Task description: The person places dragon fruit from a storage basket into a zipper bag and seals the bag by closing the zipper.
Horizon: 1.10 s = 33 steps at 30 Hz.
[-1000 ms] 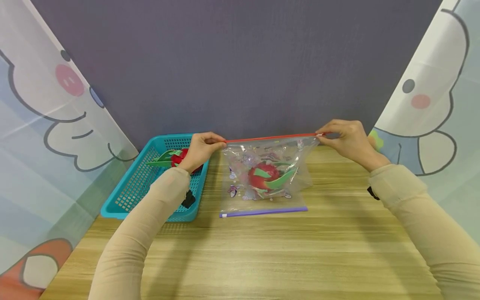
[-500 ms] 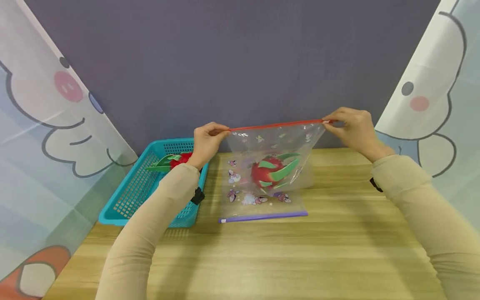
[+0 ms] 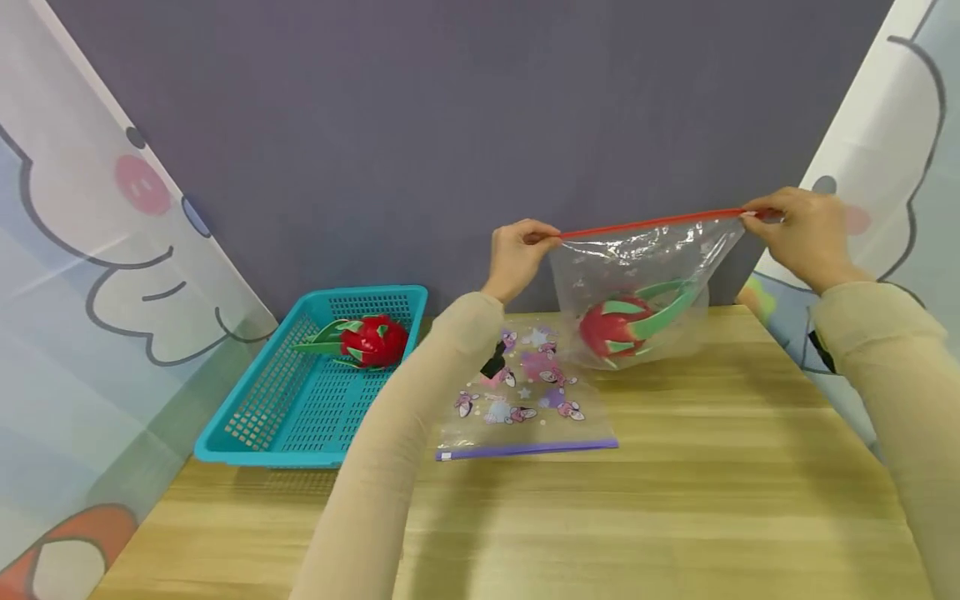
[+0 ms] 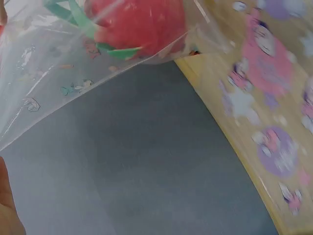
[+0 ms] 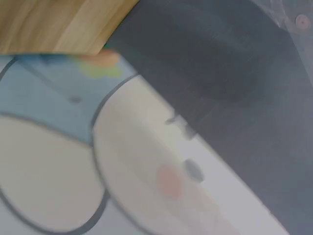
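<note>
A clear zip bag with a red slider strip [image 3: 652, 223] hangs between my two hands in the head view. My left hand [image 3: 517, 257] pinches the strip's left end; my right hand [image 3: 808, 237] pinches its right end, by the white slider. Inside the bag lies a red dragon fruit [image 3: 615, 327] with long green leaves. The left wrist view shows the same dragon fruit [image 4: 142, 24] through the plastic, with part of my left hand [image 4: 9, 205] at the edge. In the right wrist view only a corner of clear plastic [image 5: 302, 22] shows.
A second printed clear bag with a purple slider strip [image 3: 532, 448] lies flat on the wooden table [image 3: 675, 517]. At the left stands a blue basket [image 3: 300, 458] holding another dragon fruit [image 3: 378, 340]. A dark grey wall [image 3: 480, 125] rises behind the table.
Both hands have raised the red-strip bag and carried it right, off the purple-strip bag. The dragon fruit inside moved with it. The basket's dragon fruit is now uncovered by the left arm.
</note>
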Motion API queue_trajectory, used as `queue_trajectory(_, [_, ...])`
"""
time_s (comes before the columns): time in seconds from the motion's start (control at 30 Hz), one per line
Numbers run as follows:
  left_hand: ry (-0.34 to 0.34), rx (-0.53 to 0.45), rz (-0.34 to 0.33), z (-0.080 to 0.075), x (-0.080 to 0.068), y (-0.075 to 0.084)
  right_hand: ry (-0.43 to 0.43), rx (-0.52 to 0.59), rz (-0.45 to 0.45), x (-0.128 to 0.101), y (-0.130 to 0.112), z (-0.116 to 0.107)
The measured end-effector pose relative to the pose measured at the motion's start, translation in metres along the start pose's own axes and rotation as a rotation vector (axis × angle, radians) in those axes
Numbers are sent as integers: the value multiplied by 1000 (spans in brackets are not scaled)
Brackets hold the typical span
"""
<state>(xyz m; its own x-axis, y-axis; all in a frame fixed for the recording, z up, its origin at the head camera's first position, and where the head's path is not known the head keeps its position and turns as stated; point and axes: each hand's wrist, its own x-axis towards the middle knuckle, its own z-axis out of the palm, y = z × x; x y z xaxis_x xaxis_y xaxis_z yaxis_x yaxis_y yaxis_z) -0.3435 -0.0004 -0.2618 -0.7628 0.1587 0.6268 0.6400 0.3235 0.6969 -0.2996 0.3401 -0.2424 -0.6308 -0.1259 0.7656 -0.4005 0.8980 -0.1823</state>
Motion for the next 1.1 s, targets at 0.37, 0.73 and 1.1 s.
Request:
queue_trajectory(0.37, [-78, 96, -112, 60, -7, -8, -129, -95, 139, -19, 37, -1])
queue_trajectory(0.73, [-140, 29, -153, 59, -9, 0, -248, -70, 197, -15, 38, -12])
queue_trajectory(1.1, [-228, 11, -192, 50, -14, -1, -340, -9, 254, -16, 33, -15])
